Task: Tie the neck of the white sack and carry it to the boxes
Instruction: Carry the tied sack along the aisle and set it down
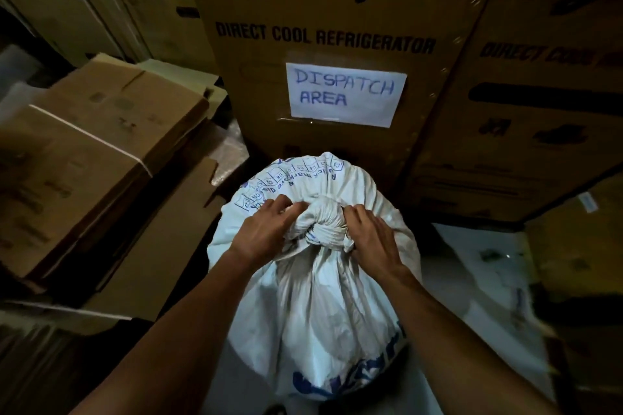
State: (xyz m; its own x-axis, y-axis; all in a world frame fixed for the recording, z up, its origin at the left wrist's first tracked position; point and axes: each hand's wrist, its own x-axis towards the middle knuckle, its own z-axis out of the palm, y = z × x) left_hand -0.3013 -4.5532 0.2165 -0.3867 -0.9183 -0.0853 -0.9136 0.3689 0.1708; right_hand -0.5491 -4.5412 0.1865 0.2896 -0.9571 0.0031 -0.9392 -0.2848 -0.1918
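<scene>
Head view, white sack: stands upright on the floor in the near middle, just in front of the tall boxes; blue print runs over its far shoulder and low on its near side; the cloth is gathered tight toward the top.
Knot: the neck is twisted into a thick bunch on top of the sack, wound over itself; it sits between the two hands.
Left hand: fingers curled into the left side of the knot, grasping the bunched cloth; forearm reaches in from the near left.
Right hand: fingers hooked into the right side of the knot, gripping it; thumb tucked under the bunch; forearm comes from the near right.
Refrigerator box: tall brown carton just beyond the sack, printed DIRECT COOL REFRIGERATOR; a second like it stands to the right.
Paper sign: taped to the carton's front, handwritten DISPATCH AREA in blue.
Flattened cartons: stacked at the left, one bundle bound with white string.
</scene>
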